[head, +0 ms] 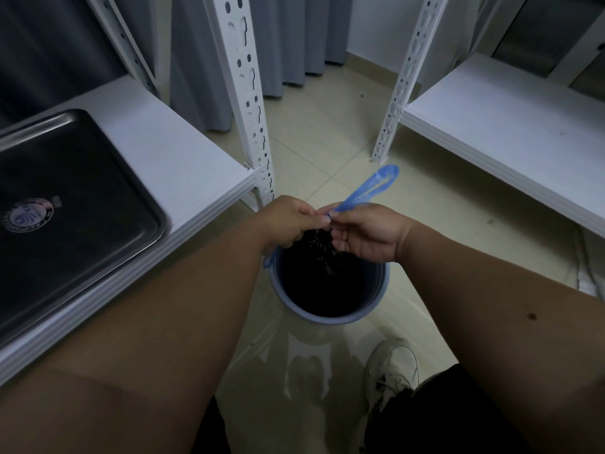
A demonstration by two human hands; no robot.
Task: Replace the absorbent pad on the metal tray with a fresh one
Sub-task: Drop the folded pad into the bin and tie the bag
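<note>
Far left: metal tray (75, 204) on the white shelf (183, 165), cut off by the frame's left edge; dark, smooth, shallow, rounded corners, a round printed emblem on its floor, lettering too blurred to read. No absorbent pad visible on it or elsewhere. Perforated white steel upright (252, 103) just beside the shelf's corner, grey curtain (294, 44) folds behind.

Centre: left hand (288, 221) curled, fingertips pinched on black bag plastic (314, 240), crinkled and glossy, gathered above a round blue-rimmed bin (327, 286) on the tiled floor; bin's interior too dark to make out. A bit of blue strap peeking out beneath the left wrist. Right hand (366, 232) meeting the left, thumb and forefinger pinching a blue drawstring loop (370, 188), thin, translucent, sticking up and to the right; other fingers loosely curled.

Right: second white shelf (507, 132), partly out of frame. Lower right: scuffed white sneaker (393, 371), half hidden by the forearm and dark shorts.
</note>
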